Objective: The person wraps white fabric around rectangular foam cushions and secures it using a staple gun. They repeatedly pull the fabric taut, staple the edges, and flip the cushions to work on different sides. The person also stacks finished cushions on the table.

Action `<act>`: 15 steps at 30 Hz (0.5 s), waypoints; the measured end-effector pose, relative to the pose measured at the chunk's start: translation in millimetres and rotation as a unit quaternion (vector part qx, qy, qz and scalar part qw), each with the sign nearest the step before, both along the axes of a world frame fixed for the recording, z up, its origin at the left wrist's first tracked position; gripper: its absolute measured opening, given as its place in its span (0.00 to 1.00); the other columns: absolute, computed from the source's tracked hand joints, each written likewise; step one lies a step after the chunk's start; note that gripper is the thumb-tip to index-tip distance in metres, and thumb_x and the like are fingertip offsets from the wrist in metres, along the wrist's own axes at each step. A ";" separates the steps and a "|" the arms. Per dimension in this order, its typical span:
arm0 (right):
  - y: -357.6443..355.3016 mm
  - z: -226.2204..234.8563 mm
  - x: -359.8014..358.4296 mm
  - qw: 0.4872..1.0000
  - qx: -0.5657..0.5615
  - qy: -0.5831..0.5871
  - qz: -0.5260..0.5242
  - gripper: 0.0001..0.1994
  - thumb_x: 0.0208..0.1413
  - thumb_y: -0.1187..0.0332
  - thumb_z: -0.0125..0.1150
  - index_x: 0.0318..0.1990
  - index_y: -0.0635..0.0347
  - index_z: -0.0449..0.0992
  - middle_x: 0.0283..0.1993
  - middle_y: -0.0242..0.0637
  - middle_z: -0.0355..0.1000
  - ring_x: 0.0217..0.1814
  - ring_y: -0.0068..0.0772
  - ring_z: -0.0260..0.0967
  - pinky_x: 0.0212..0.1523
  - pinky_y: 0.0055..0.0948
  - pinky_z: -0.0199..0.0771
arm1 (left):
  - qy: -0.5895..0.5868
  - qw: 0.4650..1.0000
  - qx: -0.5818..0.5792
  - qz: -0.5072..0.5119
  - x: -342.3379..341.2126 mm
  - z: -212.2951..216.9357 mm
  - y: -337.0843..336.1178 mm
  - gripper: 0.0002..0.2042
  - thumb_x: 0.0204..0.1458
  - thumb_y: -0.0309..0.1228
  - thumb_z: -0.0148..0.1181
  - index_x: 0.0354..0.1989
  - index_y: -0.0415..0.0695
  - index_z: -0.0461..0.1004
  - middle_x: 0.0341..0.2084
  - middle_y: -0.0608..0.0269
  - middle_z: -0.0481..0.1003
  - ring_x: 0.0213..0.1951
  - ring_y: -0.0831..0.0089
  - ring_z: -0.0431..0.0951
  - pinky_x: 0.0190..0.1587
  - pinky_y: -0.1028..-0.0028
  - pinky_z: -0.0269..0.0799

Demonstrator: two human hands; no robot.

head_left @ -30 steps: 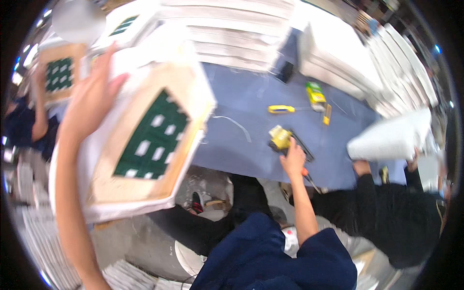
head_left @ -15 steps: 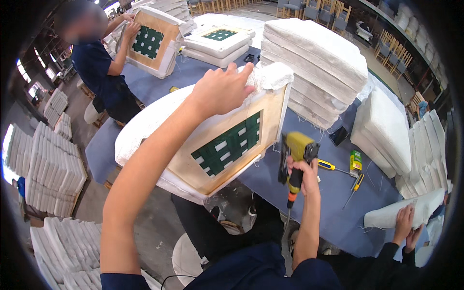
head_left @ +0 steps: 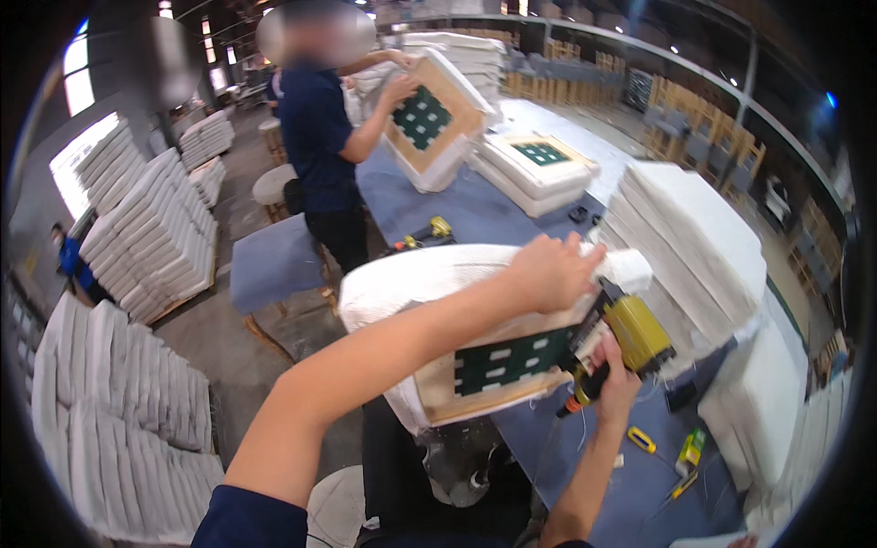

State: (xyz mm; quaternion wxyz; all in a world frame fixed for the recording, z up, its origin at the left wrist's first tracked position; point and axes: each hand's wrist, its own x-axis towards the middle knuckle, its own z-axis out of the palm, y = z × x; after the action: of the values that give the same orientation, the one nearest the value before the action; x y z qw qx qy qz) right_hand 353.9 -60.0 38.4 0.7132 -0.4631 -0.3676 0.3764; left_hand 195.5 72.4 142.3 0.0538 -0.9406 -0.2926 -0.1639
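A white fabric-covered seat cushion (head_left: 425, 274) stands tilted before me, its wooden underside frame and dark green woven webbing (head_left: 512, 363) facing me. My left hand (head_left: 553, 274) grips the cushion's upper edge, fingers over the white fabric. In my right hand (head_left: 614, 374) is a yellow-green and black pneumatic staple gun (head_left: 639, 331), an orange fitting below its handle. The gun's nose is close to the right side of the wooden frame; whether it touches cannot be made out.
A blue-covered table (head_left: 585, 447) holds screwdrivers (head_left: 642, 440), a small green-yellow box (head_left: 692, 449) and stacked cushions (head_left: 685, 256). Another staple gun (head_left: 425, 235) lies beyond my cushion. A co-worker (head_left: 315, 137) handles another cushion (head_left: 438, 119). Cushion stacks (head_left: 119, 429) stand at left.
The staple gun has come up from beside the cushion to its frame edge in my right hand. My left hand stays at the upper edge. The view has turned left and up.
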 end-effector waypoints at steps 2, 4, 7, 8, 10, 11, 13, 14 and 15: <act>5.2 -19.5 2.9 0.998 -0.036 -0.027 -0.033 0.11 0.61 0.62 0.67 0.42 0.61 0.78 0.27 0.27 0.69 0.26 0.18 0.65 0.27 0.21 0.66 | 0.009 1.000 -0.014 -0.004 3.5 -3.7 -2.1 0.28 0.63 0.43 0.54 0.69 0.43 0.62 0.44 0.40 0.73 0.34 0.44 0.81 0.38 0.51 0.76; 4.9 -20.3 -2.6 0.999 -0.014 -0.020 -0.024 0.09 0.57 0.68 0.71 0.40 0.60 0.78 0.28 0.25 0.72 0.26 0.16 0.66 0.27 0.20 0.66 | 0.034 0.999 0.004 -0.006 1.9 -3.4 -1.8 0.28 0.63 0.41 0.54 0.69 0.43 0.61 0.44 0.41 0.73 0.31 0.46 0.81 0.37 0.53 0.76; 4.1 -16.5 -8.7 1.000 0.017 -0.015 0.008 0.11 0.56 0.69 0.72 0.42 0.61 0.78 0.29 0.24 0.73 0.26 0.15 0.66 0.26 0.20 0.65 | 0.077 0.997 -0.004 0.032 -0.3 6.5 -9.3 0.32 0.60 0.39 0.56 0.72 0.50 0.55 0.46 0.40 0.73 0.33 0.44 0.82 0.37 0.52 0.77; 6.1 -20.3 -5.9 0.999 0.040 -0.023 0.015 0.11 0.56 0.68 0.72 0.43 0.62 0.78 0.29 0.24 0.73 0.26 0.15 0.67 0.26 0.20 0.65 | 0.079 0.997 0.001 0.025 3.2 7.1 -10.3 0.32 0.60 0.39 0.57 0.72 0.50 0.54 0.46 0.40 0.72 0.34 0.43 0.82 0.38 0.52 0.77; 4.7 -18.8 -3.0 0.997 0.030 -0.065 -0.003 0.14 0.56 0.68 0.72 0.48 0.63 0.79 0.31 0.25 0.75 0.27 0.15 0.67 0.27 0.20 0.65 | 0.084 0.996 0.006 0.020 6.7 4.7 -6.9 0.33 0.60 0.39 0.57 0.73 0.51 0.53 0.47 0.40 0.72 0.35 0.42 0.81 0.39 0.51 0.76; 5.1 -20.2 -4.9 0.995 0.031 -0.089 -0.020 0.15 0.56 0.68 0.72 0.48 0.63 0.79 0.32 0.25 0.75 0.28 0.16 0.68 0.27 0.20 0.67 | 0.084 0.996 -0.011 0.019 7.1 3.3 -5.7 0.34 0.59 0.37 0.58 0.74 0.52 0.52 0.48 0.38 0.71 0.37 0.40 0.80 0.41 0.50 0.75; 4.4 -17.2 -7.6 0.995 0.013 -0.100 -0.020 0.17 0.57 0.67 0.72 0.52 0.64 0.79 0.40 0.30 0.78 0.37 0.19 0.73 0.37 0.22 0.73 | 0.092 0.995 -0.018 0.016 6.1 5.4 -3.5 0.35 0.58 0.36 0.58 0.74 0.54 0.51 0.48 0.38 0.71 0.37 0.40 0.80 0.41 0.49 0.75; -1.0 -17.9 -8.2 0.996 -0.020 -0.085 0.001 0.18 0.57 0.67 0.72 0.52 0.64 0.79 0.42 0.31 0.79 0.39 0.20 0.74 0.41 0.23 0.74 | 0.096 0.995 -0.021 0.016 5.3 5.2 -4.7 0.36 0.58 0.35 0.59 0.75 0.54 0.50 0.49 0.37 0.71 0.36 0.40 0.80 0.41 0.49 0.75; -2.0 -14.6 -5.7 0.996 -0.047 -0.073 0.022 0.18 0.57 0.67 0.72 0.52 0.64 0.79 0.44 0.32 0.79 0.42 0.21 0.74 0.44 0.24 0.74 | 0.106 0.994 -0.033 0.020 5.2 9.5 -4.4 0.39 0.57 0.33 0.60 0.76 0.56 0.47 0.49 0.38 0.70 0.37 0.40 0.80 0.41 0.50 0.75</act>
State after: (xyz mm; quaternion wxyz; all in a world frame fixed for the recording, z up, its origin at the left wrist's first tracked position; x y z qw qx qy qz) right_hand 348.3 -62.0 23.7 0.6538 -0.5139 -0.4107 0.3738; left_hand 200.7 67.9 151.8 0.0565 -0.9478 -0.3094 -0.0521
